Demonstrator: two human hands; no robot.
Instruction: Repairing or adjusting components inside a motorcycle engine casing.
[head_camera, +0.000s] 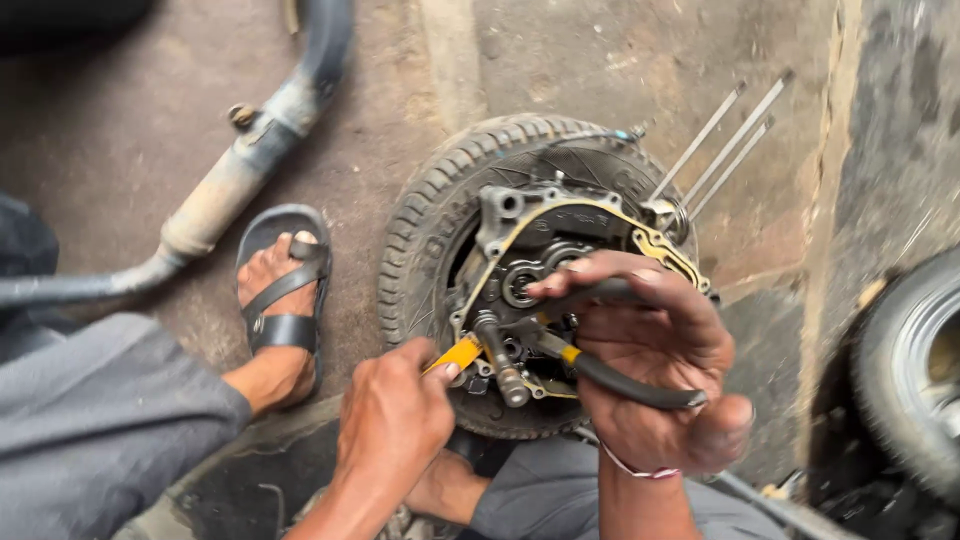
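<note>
Gripping the black-handled pliers (610, 340) in your right hand (650, 350), fingers clamped on both handles, you point their jaws leftward into the gear housing (560, 250) atop the tyre (430, 210). Your left hand (395, 420), nearer you, pinches a yellow-handled tool (455, 354) just beside the shaft (497, 357).

place: repair workshop | evidence: oil-stained concrete floor (560, 60), loose exhaust pipe (235, 180), wheel (425, 215) with opened gear housing (560, 235)
</note>
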